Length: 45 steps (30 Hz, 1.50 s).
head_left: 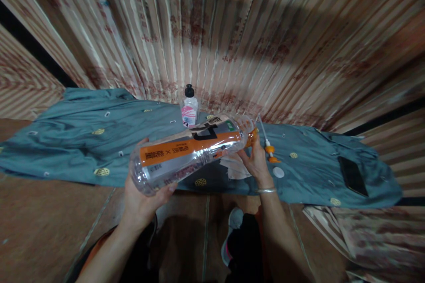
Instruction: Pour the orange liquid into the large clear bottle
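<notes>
Your hands are holding a large clear plastic bottle (192, 152) on its side, tilted so the neck end is sitting higher than the base. You are cupping the base with your left hand (142, 194), fingers curling around the clear wall from below, while your right hand (254, 161) is closing its fingers about the neck end, where something orange is showing; your own fingers are covering it, so whether it is a cap cannot be told. A bracelet (266, 190) is circling your right wrist. The bottle, with an orange label band running along it, is hovering above the near edge of a blue-green cloth (83, 141) that is lying spread over the brown floor (40, 230) and running up to a wall of striped wrapped bundles (232, 35). Just behind the bottle a small clear bottle with a black cap (190, 107) is standing upright on the cloth. Just right of your right hand a white pump tube with an orange collar (267, 143) is lying on the cloth, with a white round lid (278, 172) near it. A crumpled white sheet (234, 169) is lying partly hidden under the bottle and your right hand. Well off to the right a dark phone (352, 176) is lying flat. The label print is too blurred to read.
</notes>
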Available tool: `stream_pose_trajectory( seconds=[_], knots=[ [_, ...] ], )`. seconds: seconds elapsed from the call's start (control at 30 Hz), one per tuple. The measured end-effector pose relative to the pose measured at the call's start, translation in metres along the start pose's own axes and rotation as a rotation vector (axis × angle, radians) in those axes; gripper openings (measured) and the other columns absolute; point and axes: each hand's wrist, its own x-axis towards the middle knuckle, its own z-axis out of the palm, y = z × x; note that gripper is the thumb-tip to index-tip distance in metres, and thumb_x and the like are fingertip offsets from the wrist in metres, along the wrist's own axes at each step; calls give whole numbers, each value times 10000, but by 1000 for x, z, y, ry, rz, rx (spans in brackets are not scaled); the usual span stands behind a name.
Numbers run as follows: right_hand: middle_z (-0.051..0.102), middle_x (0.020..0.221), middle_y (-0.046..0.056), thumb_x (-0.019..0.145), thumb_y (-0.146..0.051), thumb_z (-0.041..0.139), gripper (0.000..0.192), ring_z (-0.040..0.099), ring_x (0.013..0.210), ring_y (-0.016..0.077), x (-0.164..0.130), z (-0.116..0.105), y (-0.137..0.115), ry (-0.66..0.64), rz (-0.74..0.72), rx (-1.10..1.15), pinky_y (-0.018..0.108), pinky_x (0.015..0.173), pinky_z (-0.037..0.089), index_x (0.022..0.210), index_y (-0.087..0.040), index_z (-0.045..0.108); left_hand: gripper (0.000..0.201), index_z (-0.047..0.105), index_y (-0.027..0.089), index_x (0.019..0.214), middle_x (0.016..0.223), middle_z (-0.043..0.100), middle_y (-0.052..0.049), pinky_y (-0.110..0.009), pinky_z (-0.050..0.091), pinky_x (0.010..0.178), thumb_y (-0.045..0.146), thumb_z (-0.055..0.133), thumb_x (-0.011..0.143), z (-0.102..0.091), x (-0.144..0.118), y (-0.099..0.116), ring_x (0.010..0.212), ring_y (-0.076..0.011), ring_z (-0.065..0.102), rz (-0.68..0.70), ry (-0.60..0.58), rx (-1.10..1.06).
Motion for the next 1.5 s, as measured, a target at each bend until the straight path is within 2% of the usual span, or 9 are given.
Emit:
stream_pose_trajectory(
  seconds=[0.17,0.37,0.53,0.7,0.93,1.1,1.3,1.5],
  knots=[
    [776,1535,208,988,-611,791,853,790,1379,407,0,-2,-2,-24,5,28,592,1161,669,1686,-208,511,723,721,303,1240,714,642,66,-552,717,992,466,1054,619,-2,-1,-3,1127,-418,824,10,-20,-1],
    [793,1513,203,967,-599,824,853,810,1348,405,0,-2,-4,-21,10,24,584,1143,682,1669,-218,527,838,698,295,1312,918,757,6,-588,693,1083,497,1078,593,-4,-1,-8,1193,-433,827,6,2,-25],
    [796,1496,215,957,-576,836,828,804,1357,416,0,0,-4,-2,14,10,605,1144,682,1636,-197,551,901,700,264,1341,844,712,37,-567,702,1068,476,1100,562,-4,0,-7,1171,-423,836,9,11,-31],
    [803,1475,214,960,-546,830,818,817,1323,401,0,1,0,7,-22,-7,587,1124,692,1637,-187,544,891,732,271,1373,724,664,56,-577,692,1096,501,1084,588,-4,-1,-7,1244,-444,827,1,-14,-26],
    [828,1417,179,963,-516,828,752,831,1268,384,0,1,-1,8,-29,-28,557,1071,713,1603,-211,579,883,724,305,1313,801,693,35,-596,712,1040,511,1108,544,-2,-1,-2,1173,-447,827,2,6,-30],
    [820,1436,185,966,-516,815,758,827,1273,387,0,1,-2,17,-30,-27,573,1093,705,1616,-209,573,927,703,276,1388,934,775,-8,-571,708,1066,492,1084,571,-3,0,-4,1203,-428,833,10,0,-9],
    [817,1456,191,971,-508,803,770,825,1304,396,0,0,-4,-3,-17,-20,570,1089,710,1633,-207,552,862,718,300,1302,905,762,3,-564,711,1073,451,1099,543,-3,-1,-9,1228,-442,820,2,20,-57],
    [801,1481,202,956,-513,818,805,817,1312,393,0,1,-3,8,-17,-18,569,1113,694,1644,-204,537,892,702,273,1362,992,805,-30,-558,735,1003,468,1081,579,-5,0,-8,1180,-429,831,11,-12,-21]
  ],
)
